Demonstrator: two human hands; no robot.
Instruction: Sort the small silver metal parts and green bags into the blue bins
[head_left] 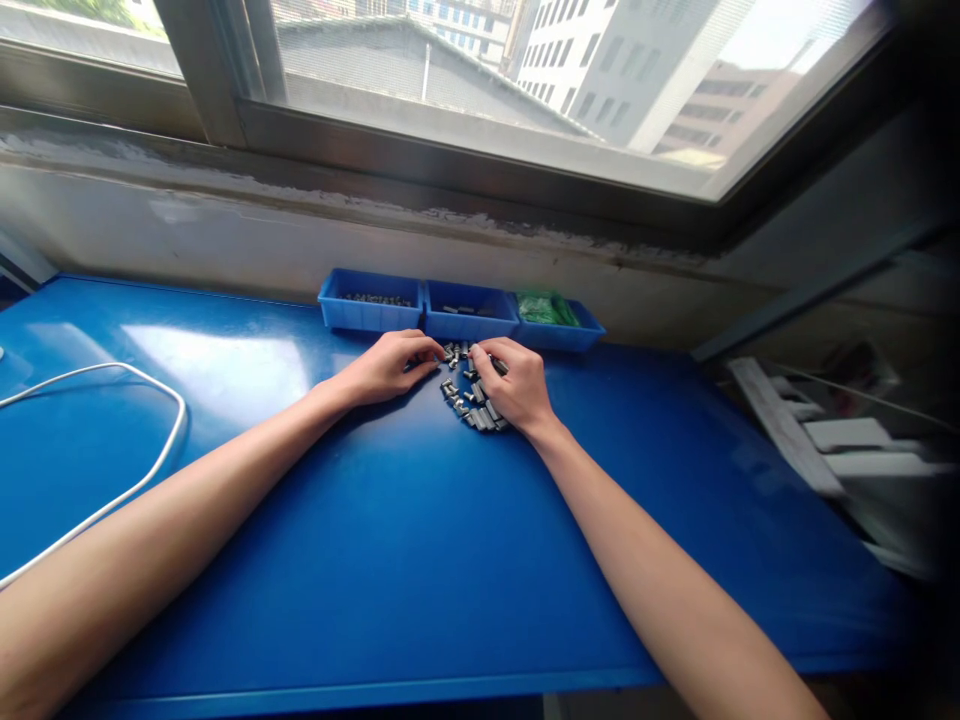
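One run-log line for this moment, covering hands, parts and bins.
left hand: left of parts, grip unclear | right hand: over parts' right side, grip unclear | parts: loose on table | bins: row behind parts

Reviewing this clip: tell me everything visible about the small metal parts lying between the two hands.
The metal parts look silvery to dark grey: short cylinders, mostly on the near and right side, and smaller screw-like pieces toward the left. They lie loose in a rough curve on the blue table, in front of the middle bin. The right hand covers some; the left hand is at their left edge, contact unclear.
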